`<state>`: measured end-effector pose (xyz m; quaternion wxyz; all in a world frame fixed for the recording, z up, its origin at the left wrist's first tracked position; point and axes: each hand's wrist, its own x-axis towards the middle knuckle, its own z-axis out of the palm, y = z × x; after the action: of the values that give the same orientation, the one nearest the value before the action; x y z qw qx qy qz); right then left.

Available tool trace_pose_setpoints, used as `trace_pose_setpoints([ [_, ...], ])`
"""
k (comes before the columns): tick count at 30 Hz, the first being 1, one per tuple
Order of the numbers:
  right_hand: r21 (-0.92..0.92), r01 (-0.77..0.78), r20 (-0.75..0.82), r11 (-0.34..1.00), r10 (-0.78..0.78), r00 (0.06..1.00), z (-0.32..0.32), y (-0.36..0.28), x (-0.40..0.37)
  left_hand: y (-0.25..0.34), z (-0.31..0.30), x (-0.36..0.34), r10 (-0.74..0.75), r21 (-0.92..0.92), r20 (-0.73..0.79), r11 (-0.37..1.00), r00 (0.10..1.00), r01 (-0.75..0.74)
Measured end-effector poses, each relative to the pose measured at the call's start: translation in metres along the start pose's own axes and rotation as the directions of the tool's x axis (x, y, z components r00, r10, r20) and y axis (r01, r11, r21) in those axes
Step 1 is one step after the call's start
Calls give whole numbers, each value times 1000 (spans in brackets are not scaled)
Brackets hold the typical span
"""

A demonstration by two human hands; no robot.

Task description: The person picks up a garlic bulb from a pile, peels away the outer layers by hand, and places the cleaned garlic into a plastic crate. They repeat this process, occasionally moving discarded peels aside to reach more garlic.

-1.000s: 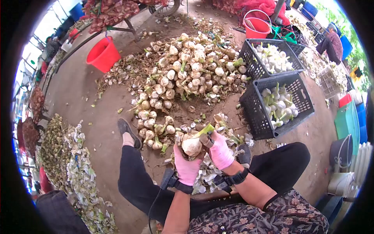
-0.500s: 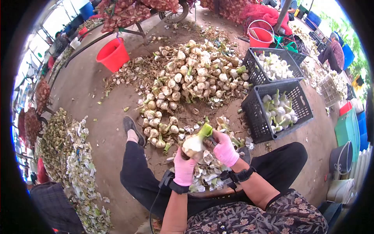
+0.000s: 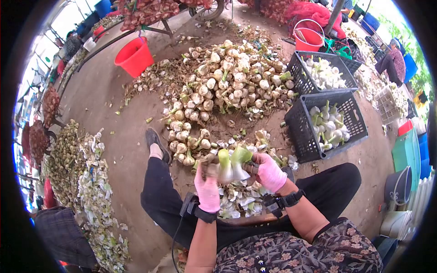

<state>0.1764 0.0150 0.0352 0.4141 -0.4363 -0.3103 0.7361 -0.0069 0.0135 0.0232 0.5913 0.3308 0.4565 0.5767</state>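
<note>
Between my hands, above the litter of peelings, is a garlic bulb [image 3: 224,169] with a pale green stem. Pink gloves with soiled fingertips cover both hands. My left hand [image 3: 207,187] is closed round the bulb's left side. My right hand [image 3: 269,174] pinches a white and green outer layer [image 3: 239,164], which stands apart from the stem on the right. A dark shape at the right fingertips is too small to make out. Below lie loose garlic skins [image 3: 241,200], and unpeeled garlic bulbs [image 3: 236,82] are heaped in front of me.
To the right stand a black crate [image 3: 306,132] of cleaned garlic and another black crate [image 3: 298,75] behind it. A red bucket [image 3: 134,58] is at the far left, another red bucket [image 3: 308,40] at the back right. Discarded skins [image 3: 95,186] lie along the left. A person [image 3: 395,63] sits farther off.
The garlic's outer layer has come away from the stem toward my right hand. My left hand has shifted slightly left, my right hand slightly right, and the view has tilted a little.
</note>
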Motion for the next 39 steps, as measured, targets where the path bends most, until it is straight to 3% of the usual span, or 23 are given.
trace_pose_setpoints([
  [1,-40,-18,8,999,18,1000,1,-1,-1,-11,-3,-2,84,116,62,989,995,-90],
  [3,-58,-6,-11,998,5,1000,-1,12,6,-16,0,0,15,192,77,981,997,-29],
  [5,-79,-26,-42,997,23,999,5,1,6,-14,3,5,97,257,4,962,995,-95],
  [7,-203,5,-104,979,-26,994,2,-7,11,-9,-1,7,-70,21,8,997,998,70],
  [9,-424,228,-222,877,-344,912,-18,10,28,6,2,3,-176,-209,60,960,983,185],
  [11,-424,188,-257,886,-317,913,-29,28,39,8,3,3,-207,-299,152,922,966,245],
  [13,-807,146,-129,572,-413,901,-35,50,44,8,4,4,-216,-337,149,906,965,255],
  [15,-864,27,-74,504,-180,981,-26,57,34,4,2,8,-226,-373,149,889,963,266],
  [16,-898,88,16,430,-169,985,-19,58,25,-1,-3,12,-224,-494,173,822,959,281],
  [17,-973,57,74,225,67,995,-16,63,22,-2,-8,16,-220,-605,195,740,956,294],
  [18,-964,164,201,207,173,964,-14,68,13,1,-12,21,-188,-616,165,747,968,250],
  [19,-982,165,187,93,335,923,-4,74,6,16,-7,26,-125,-653,142,733,982,188],
  [21,-866,306,422,396,248,872,-2,84,-11,23,-25,41,-150,-710,148,672,977,211],
  [22,-863,313,430,396,253,867,-1,82,-12,25,-34,45,-244,-688,144,672,959,274],
  [25,-874,378,376,305,-69,924,3,57,-3,22,-39,43,-288,-705,170,632,942,320],
  [26,-859,281,229,428,-170,959,6,42,-5,23,-37,38,-301,-702,263,591,917,396],
  [27,-806,311,158,503,-323,933,8,28,-3,18,-32,36,-336,-723,224,572,915,387],
  [29,-715,384,80,584,-478,875,17,-3,-5,13,-24,28,-323,-674,338,573,884,467],
  [31,-733,477,119,485,-599,792,28,-25,-3,10,-15,21,-450,-642,351,523,821,561],
  [32,-735,477,121,483,-598,792,25,-30,2,4,-15,18,-478,-641,338,515,811,570],
  [34,-687,607,359,401,-539,762,21,-34,11,-3,-16,15,-505,-639,319,510,802,575],
  [37,-720,446,202,531,-455,867,19,-22,11,-11,-22,13,-466,-648,367,493,805,581],
  [39,-665,479,187,573,-493,850,24,-12,5,-23,-29,15,-410,-632,359,555,839,541],
])
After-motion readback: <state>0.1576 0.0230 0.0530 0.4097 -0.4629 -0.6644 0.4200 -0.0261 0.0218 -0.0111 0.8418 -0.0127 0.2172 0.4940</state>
